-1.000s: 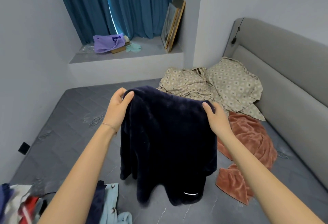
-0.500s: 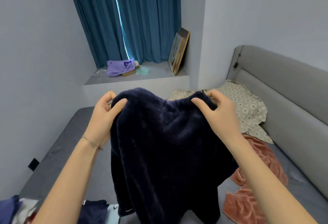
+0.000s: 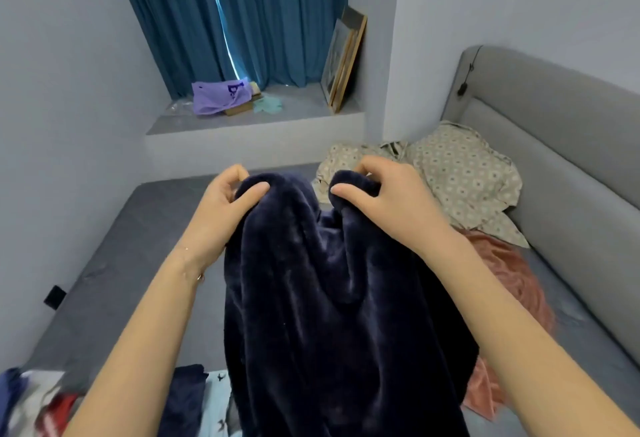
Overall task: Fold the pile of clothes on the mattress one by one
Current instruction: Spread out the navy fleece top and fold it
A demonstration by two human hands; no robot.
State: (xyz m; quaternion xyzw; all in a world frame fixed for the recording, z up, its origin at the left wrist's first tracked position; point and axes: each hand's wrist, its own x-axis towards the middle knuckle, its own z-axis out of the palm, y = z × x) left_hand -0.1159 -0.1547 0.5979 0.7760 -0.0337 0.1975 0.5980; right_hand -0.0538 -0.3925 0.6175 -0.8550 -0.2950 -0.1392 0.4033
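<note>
Dark navy plush fleece garment: our left hand and right hand pinch its top edge, near each other; its length hangs straight below both

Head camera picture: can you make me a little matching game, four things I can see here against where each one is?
Things
1. navy fleece garment
2. purple bag
3. picture frames
4. pink blanket

Places
A. leaning against the wall
B. crumpled on the mattress
C. gripped by the left hand and right hand
D. lying in front of the curtain

Pairs: 1-C, 2-D, 3-A, 4-B
</note>
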